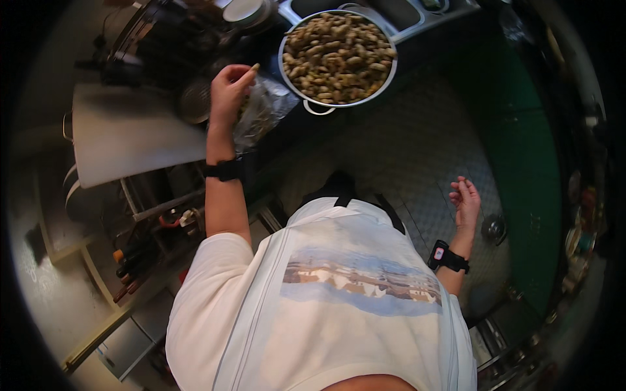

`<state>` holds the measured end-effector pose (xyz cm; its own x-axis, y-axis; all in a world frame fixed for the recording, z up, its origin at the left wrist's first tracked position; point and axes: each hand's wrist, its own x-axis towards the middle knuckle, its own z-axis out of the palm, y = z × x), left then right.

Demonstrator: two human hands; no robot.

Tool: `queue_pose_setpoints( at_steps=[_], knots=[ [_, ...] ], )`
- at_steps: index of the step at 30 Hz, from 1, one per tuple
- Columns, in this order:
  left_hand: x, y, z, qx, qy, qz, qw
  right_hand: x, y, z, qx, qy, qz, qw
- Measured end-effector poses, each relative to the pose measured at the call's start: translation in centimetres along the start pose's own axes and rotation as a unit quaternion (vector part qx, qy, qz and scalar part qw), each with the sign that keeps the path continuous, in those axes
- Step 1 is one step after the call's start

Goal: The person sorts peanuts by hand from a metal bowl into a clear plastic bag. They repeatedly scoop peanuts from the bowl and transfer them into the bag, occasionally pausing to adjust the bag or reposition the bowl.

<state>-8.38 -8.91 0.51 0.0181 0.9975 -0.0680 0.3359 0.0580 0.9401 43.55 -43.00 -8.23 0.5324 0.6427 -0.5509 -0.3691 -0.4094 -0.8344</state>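
A large round metal pot [319,108], heaped with unshelled peanuts [337,58], stands at the top centre by the sink. My left hand [232,90], left of the pot, pinches one peanut [255,67] between thumb and fingers. Just under and beside this hand lies a clear plastic bag [261,115] with some contents, partly hidden by the hand and wrist. My right hand [465,199] hangs low at the right, away from the pot, its fingers curled towards the thumb; whether something small is between them cannot be told.
Behind the pot is a metal sink [401,17]. Stacked dishes [244,12] stand to its left. A pale board [132,137] and a perforated metal strainer [194,101] lie left of my left arm. Green cabinets [518,146] stand at the right, and a round lidded object [493,228] is near my right hand.
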Motion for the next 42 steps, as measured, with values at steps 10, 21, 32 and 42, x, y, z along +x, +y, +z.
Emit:
queue_pose_setpoints(
  at_steps=[10, 21, 32, 42],
  knots=[
    [2.5, -0.2, 19.9, 0.043, -0.155, 0.117, 0.98, -2.2, 18.9, -16.4, 0.154, 0.123, 0.077, 0.977],
    [-3.2, 2.1, 30.6, 0.187, -0.361, 0.077, 0.91, -24.2, 42.4, -27.7, 0.512, 0.478, 0.18, 0.691],
    [-4.6, 5.2, 43.7, 0.156, -0.51, 0.153, 0.832, -42.0, 46.9, -27.2, 0.381, 0.758, 0.122, 0.516],
    [-20.1, 9.1, 58.3, -0.003, -0.644, 0.026, 0.764, -18.0, 24.3, -32.3, -0.174, 0.615, 0.027, 0.769]
  ],
)
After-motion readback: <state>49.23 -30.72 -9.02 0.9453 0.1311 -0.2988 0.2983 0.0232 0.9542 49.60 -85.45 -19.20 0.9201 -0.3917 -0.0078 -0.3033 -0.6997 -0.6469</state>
